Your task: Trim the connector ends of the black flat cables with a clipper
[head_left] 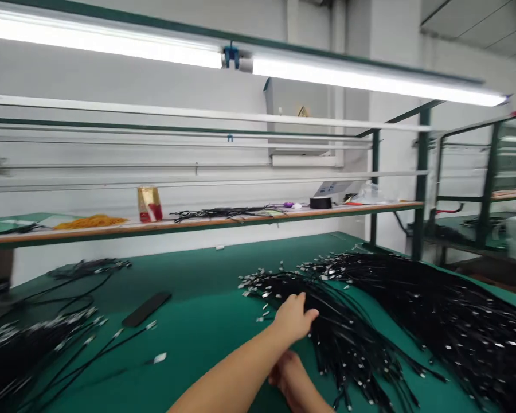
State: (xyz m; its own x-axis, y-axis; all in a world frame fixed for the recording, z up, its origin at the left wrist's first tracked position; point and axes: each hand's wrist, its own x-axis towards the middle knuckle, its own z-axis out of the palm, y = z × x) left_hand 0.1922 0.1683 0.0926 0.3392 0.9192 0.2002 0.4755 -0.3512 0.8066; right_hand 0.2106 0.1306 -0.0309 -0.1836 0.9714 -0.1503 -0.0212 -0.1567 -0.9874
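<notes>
My left hand (294, 316) reaches across the right one, over a pile of black cables (339, 321) with small silvery connectors at the ends. Its thumb and forefinger stand apart, and I see no cable clearly between them; the other fingers are mostly hidden. Below it, close to the pile's near left edge, is my right hand (289, 373), with its fingers curled in. Whatever it holds, if anything, is hidden. A few loose connector ends (264, 312) lie on the green tabletop (206, 321) left of the pile.
A larger heap of black cables (447, 321) spreads at the right. More cables (38, 350) lie at the left, near a flat black object (147, 308). Above the table's back runs a shelf (249, 219) with a gold-and-red packet (149, 203), orange strands (90, 222) and black tape (320, 203).
</notes>
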